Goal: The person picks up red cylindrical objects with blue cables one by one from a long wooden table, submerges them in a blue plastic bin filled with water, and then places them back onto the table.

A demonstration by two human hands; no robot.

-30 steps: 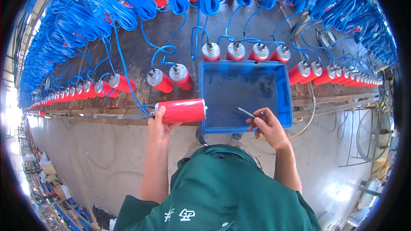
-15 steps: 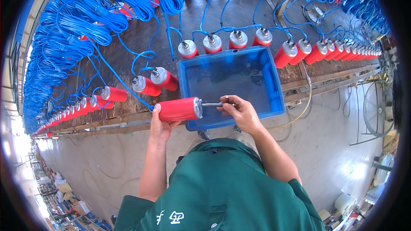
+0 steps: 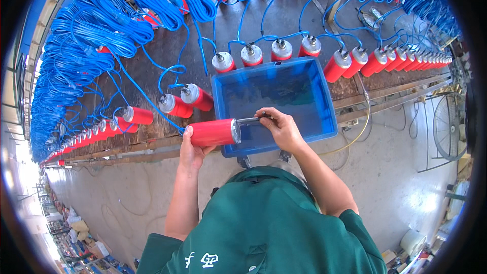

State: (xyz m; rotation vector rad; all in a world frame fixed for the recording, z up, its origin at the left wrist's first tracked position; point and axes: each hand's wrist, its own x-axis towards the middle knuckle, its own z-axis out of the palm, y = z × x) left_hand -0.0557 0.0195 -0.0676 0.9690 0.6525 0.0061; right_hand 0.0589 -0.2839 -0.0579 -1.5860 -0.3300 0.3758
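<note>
A red cylinder (image 3: 210,133) with a silver metal end cap lies sideways in my left hand (image 3: 194,149), whose thumb and fingers wrap round its left end. A blue cable runs to that left end. My right hand (image 3: 284,131) is closed round the handle of a slim metal T-handle wrench (image 3: 247,120). The wrench's shaft reaches to the capped end of the cylinder; the contact at its tip is too small to make out. Both hands are over the near part of a blue plastic tub (image 3: 331,104), which holds dark, shallow liquid.
Red cylinders with metal caps (image 3: 281,49) stand in rows left and right on the dark workbench (image 3: 152,71). Coiled blue cables (image 3: 132,0) crowd its far and left sides. A yellow hose (image 3: 366,122) hangs off the bench at right, near a large fan (image 3: 446,127).
My right hand has turned slightly, and the wrench's handle has rotated in its fingers. The cylinder stays in my left hand, almost unmoved. The whole view has shifted a little.
</note>
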